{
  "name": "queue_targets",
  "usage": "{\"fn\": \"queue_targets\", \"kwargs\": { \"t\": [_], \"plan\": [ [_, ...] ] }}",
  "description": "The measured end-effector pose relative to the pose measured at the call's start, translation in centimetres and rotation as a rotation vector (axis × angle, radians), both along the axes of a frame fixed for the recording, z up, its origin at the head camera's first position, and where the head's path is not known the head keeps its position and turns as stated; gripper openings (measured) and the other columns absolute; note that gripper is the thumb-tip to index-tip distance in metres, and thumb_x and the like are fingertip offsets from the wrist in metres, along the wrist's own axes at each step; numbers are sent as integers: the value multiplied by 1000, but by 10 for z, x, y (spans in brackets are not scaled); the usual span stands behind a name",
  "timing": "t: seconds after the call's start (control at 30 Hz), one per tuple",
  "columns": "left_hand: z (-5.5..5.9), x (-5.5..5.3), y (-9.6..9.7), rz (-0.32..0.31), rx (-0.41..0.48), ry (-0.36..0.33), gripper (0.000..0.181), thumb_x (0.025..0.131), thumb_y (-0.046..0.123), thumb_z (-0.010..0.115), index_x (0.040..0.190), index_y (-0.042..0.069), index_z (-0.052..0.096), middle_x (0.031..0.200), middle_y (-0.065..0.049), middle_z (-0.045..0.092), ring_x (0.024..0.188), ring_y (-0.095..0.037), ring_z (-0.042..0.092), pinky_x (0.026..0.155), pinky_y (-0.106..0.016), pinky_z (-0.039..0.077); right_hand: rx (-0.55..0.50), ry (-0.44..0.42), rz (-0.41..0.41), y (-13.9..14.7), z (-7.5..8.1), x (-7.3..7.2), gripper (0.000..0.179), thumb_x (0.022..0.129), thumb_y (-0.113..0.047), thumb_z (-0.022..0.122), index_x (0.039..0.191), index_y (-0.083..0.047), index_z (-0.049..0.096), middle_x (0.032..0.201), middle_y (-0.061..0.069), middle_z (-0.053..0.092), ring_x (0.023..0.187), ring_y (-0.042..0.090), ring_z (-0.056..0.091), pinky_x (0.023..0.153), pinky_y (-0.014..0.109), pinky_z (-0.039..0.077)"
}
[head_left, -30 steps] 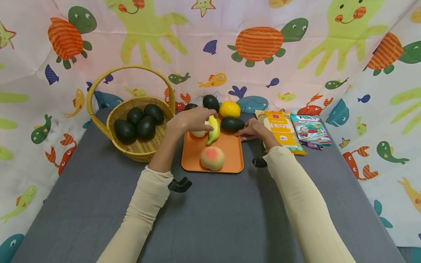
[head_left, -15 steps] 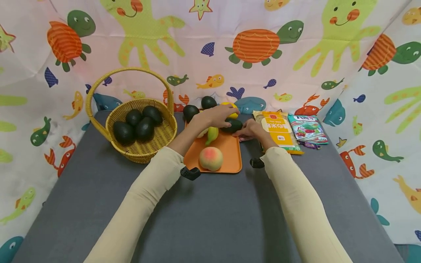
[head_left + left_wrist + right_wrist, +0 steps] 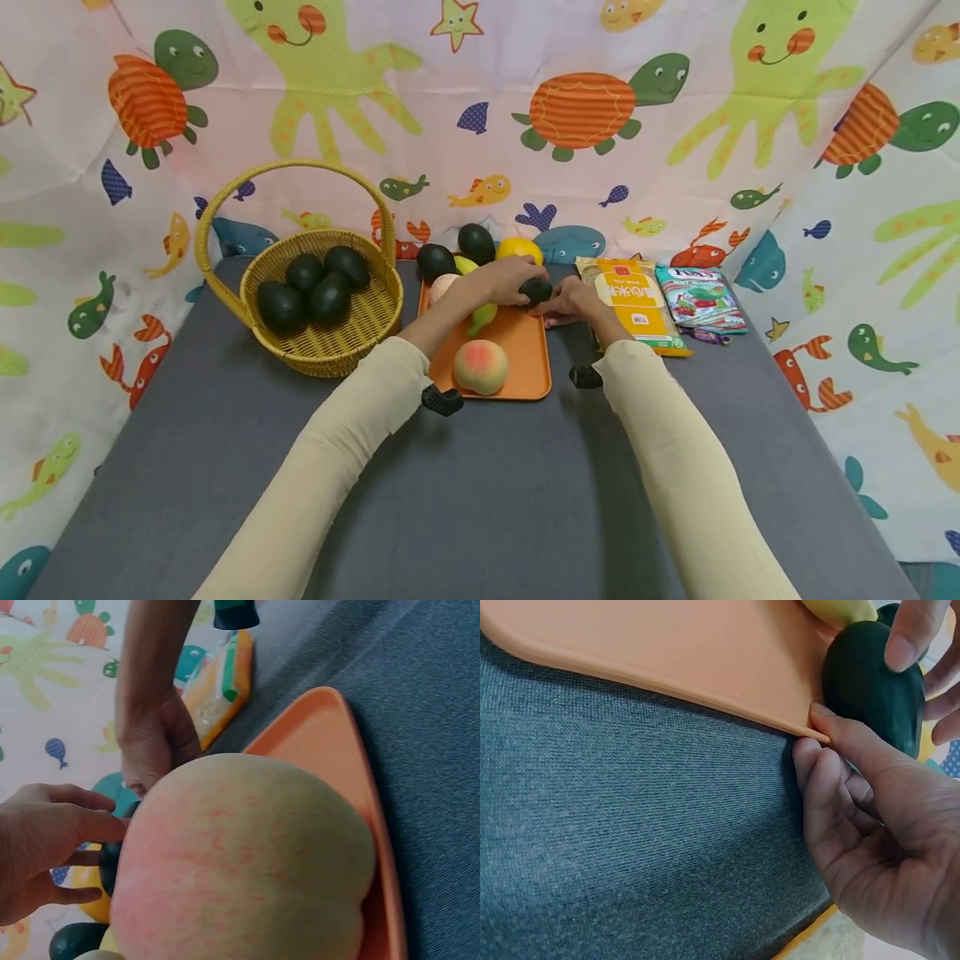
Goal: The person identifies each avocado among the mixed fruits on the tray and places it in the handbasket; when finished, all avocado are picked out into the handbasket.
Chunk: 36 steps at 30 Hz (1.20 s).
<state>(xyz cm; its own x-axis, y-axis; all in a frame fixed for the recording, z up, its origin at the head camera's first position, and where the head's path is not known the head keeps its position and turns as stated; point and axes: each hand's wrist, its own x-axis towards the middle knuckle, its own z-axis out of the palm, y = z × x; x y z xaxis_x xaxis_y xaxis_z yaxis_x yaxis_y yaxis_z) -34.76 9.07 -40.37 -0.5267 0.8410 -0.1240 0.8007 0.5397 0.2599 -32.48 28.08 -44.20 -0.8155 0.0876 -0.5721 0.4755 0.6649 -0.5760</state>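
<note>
- The green avocado (image 3: 874, 682) is at the right edge of the orange tray (image 3: 525, 358), toward the back.
- The left hand (image 3: 506, 279) holds it, thumb on one side and fingers on the other.
- The right hand (image 3: 570, 302) pinches the tray's edge just beside it.
- A yellow banana (image 3: 482, 320) and a big peach (image 3: 481, 367) are on the tray.
- A lemon (image 3: 520, 247) is behind.
- On the grey surface (image 3: 480, 492), a basket (image 3: 367, 321) with four dark avocados (image 3: 330, 298) is to the left, and two snack bags (image 3: 633, 296) are to the right.
</note>
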Motion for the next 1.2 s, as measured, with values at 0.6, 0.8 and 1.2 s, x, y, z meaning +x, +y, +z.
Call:
{"fn": "queue_targets", "kwargs": {
  "t": [0.6,0.8,1.2],
  "plan": [
    [-12,3,-11,96,170,-57,62,94,17,78,149,10,50,147,-14,58,129,-27,57,116,-40,48,-35,18,19,-2,-1,4,36,90,-28,84,113,-1,79,62,-3,69,58,9,69,67,20,60],
    [-5,10,-28,101,427,-84,65,90,19,81,149,16,56,139,-17,53,118,-30,56,104,-43,53,-47,10,16,0,0,4,32,89,-32,85,102,-3,81,63,-2,71,58,9,70,68,21,60],
    [24,39,-82,151,699,-125,62,94,22,79,149,17,52,153,-8,56,132,-26,60,101,-41,59,-4,-64,18,-3,3,-2,38,86,-37,87,105,-4,80,66,-2,71,62,10,70,70,19,59]
  ]
}}
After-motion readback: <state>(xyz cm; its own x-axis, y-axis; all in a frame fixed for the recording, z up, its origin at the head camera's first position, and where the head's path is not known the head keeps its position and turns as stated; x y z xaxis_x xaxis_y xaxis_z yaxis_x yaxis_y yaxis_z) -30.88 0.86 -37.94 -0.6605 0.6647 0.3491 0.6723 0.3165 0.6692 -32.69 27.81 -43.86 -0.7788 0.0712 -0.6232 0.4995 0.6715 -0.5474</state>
